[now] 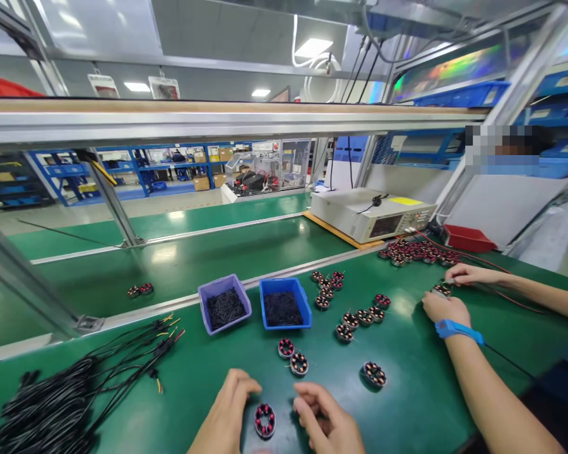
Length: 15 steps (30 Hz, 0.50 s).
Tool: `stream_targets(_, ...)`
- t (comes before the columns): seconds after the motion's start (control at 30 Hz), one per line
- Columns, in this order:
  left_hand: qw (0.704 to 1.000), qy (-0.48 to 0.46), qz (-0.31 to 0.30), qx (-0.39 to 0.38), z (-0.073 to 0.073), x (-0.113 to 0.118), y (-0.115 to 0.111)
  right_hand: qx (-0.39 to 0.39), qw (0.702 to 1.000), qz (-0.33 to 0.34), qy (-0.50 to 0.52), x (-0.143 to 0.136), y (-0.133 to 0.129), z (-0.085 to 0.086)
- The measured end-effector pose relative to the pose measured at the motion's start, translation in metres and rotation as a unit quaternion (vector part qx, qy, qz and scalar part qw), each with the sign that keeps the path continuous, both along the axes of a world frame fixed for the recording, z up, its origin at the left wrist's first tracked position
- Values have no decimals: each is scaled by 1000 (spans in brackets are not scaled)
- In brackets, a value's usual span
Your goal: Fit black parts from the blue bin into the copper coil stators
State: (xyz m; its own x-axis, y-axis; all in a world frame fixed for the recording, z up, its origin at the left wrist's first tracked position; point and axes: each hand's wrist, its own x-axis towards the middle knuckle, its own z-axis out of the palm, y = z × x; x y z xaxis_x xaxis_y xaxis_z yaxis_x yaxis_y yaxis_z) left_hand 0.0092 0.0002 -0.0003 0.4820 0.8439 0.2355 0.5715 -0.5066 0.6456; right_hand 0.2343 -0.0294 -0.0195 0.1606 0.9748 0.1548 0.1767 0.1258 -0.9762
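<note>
A ring-shaped motor stator with red-toned windings [271, 421] lies on the green worktop between my hands. My left hand [224, 413] is just left of it, fingers loosely bent and nothing visible in them. To its right, my right hand [329, 419] is half curled, thumb and fingers slightly apart, with no held thing showing. Just beyond are two more stators, one reddish [286, 348] and one copper-coloured [299, 364]. Another stator [375, 374] sits farther right.
A purple bin [203, 315] and a blue bin [307, 312] hold short black pieces. Black cables [52, 394] are heaped at left. Several stators stand in groups behind. At right, a co-worker's hands [447, 309] hold a stator near a bench instrument [341, 211] and red tray [468, 238].
</note>
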Motion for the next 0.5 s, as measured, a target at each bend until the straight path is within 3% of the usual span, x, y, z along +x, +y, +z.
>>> stream_targets(0.13, 990, -20, -138, 14, 7, 7, 9, 30, 997, 26, -71, -7, 12, 10)
stream_targets(0.23, 978, -55, -198, 35, 4, 5, 13, 49, 991, 21, -122, -11, 15, 12)
stream_targets(0.5, 983, -93, -153, 47, -16, 7, 5, 37, 988, 9, -148, -11, 11, 8)
